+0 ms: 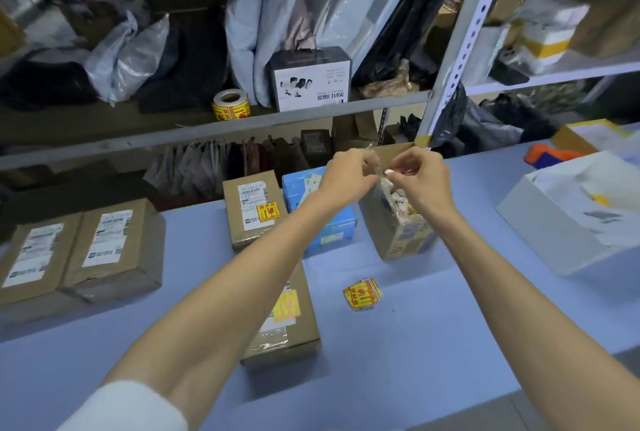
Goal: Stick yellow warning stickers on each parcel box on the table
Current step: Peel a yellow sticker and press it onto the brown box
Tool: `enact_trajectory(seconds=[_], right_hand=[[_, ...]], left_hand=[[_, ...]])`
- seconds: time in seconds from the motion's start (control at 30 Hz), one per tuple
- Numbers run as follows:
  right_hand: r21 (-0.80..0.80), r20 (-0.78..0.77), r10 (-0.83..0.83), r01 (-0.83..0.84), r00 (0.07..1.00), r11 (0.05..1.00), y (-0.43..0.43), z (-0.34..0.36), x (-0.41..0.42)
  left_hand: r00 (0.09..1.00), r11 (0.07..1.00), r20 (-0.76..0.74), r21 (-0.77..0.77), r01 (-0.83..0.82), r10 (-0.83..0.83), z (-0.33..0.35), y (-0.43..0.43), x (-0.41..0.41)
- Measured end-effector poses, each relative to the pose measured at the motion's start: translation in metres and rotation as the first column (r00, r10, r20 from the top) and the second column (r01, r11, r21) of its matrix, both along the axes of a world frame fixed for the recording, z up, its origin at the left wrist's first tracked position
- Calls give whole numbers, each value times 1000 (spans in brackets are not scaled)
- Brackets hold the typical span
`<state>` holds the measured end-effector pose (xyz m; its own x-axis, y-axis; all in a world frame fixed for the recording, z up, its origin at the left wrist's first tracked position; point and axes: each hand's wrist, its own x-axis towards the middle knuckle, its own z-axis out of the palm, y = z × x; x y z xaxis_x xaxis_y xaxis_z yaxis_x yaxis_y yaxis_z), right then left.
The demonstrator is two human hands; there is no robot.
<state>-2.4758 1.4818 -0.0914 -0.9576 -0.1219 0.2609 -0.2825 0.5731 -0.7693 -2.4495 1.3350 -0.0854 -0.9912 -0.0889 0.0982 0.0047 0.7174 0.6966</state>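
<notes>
both hands are raised close together over an open cardboard box [393, 233] that stands toward the back of the blue table [450, 333]. the left hand [346, 176] and the right hand [420, 179] each have their fingers curled in, pinching between them a thin clear strip [377, 167]. it is blurred and hard to make out, and the fingertips of the two hands nearly meet above the mouth of the box. inside the box lies a heap of crumpled whitish scraps [394, 196]. a small stack of loose yellow stickers [362, 293] lies flat on the table, in front of the open box and between the two forearms, apart from both hands. under the left forearm sits the near brown parcel [294, 326], with a yellow sticker on its top that the arm partly hides. behind it, the middle brown parcel [249, 219] carries a yellow sticker beside its white shipping label. just to its right lies a blue parcel [294, 188], partly covered by the left wrist; whether it bears a sticker i cannot tell. at the left two brown parcels [114, 250] lie side by side, touching, with white labels on top. a roll of yellow stickers [231, 105] stands on the shelf [138, 141] behind the table, well apart from the hands. a white box [540, 233] sits at the right.
</notes>
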Motion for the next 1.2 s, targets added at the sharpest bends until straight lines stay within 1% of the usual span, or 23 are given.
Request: enact_trajectory(seconds=[0.07,0.13,0.2,0.3,0.43,0.53,0.77,0.93,1.2], right_hand=[[123,-4,15,-14,1000,992,8,1,-17],[254,-18,36,-30,999,967,12,0,-37],[334,-17,36,-28,999,942,16,-1,-57],[426,12,33,-35,999,904,22,-2,-81],[452,72,49,-76,996,889,26,0,-97],[461,88,61,-95,994,882,26,1,-99],[454,81,92,-119,992,883,21,8,-88],[473,98,170,-196,981,859,2,11,-61],[512,120,346,-357,930,781,-61,5,-1]], left_hand=[[998,973,6,-224,61,-61,2,5,-19],[992,928,35,-351,124,-119,3,8,-39],[983,886,82,-427,183,-164,4,10,-58],[974,847,132,-482,223,-182,5,14,-83],[968,833,178,-495,245,-179,6,19,-103],[964,834,207,-492,249,-165,5,21,-107],[973,862,179,-460,214,-147,9,17,-95],[983,883,138,-438,168,-118,14,-1,-61],[986,910,163,-414,37,34,-1,-68,19]])
